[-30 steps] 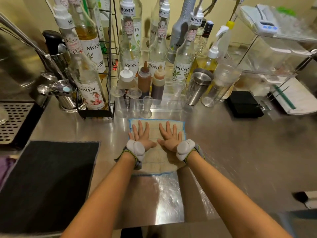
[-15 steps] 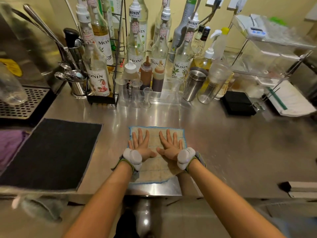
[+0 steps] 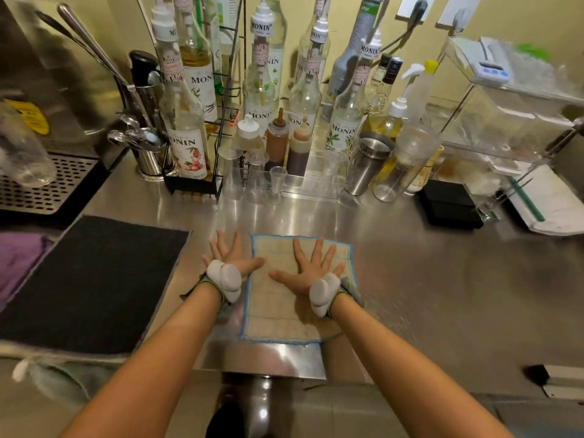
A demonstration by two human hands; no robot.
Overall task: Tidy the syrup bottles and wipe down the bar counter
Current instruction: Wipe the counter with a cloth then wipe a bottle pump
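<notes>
A beige cloth with a blue hem (image 3: 281, 314) lies flat on the steel bar counter (image 3: 442, 279) near its front edge. My right hand (image 3: 311, 267) presses on the cloth with fingers spread straight. My left hand (image 3: 229, 256) lies flat on the bare steel just left of the cloth, only its thumb reaching the cloth's edge. Several Monin syrup bottles (image 3: 346, 99) with pumps stand upright along the back wall, and others sit in a black wire rack (image 3: 192, 181), a lychee bottle (image 3: 188, 134) at its front.
A black mat (image 3: 91, 279) covers the counter's left side, with a purple cloth (image 3: 19, 257) beyond it. Squeeze bottles (image 3: 276, 137), small measuring cups (image 3: 278, 181), a steel shaker (image 3: 368, 162), a tool canister (image 3: 148, 153), a drip tray (image 3: 41, 184) and a black scale (image 3: 448, 203) line the back.
The cloth has slid toward the front edge and then to the right under my right hand. My left hand has come off the cloth onto the steel.
</notes>
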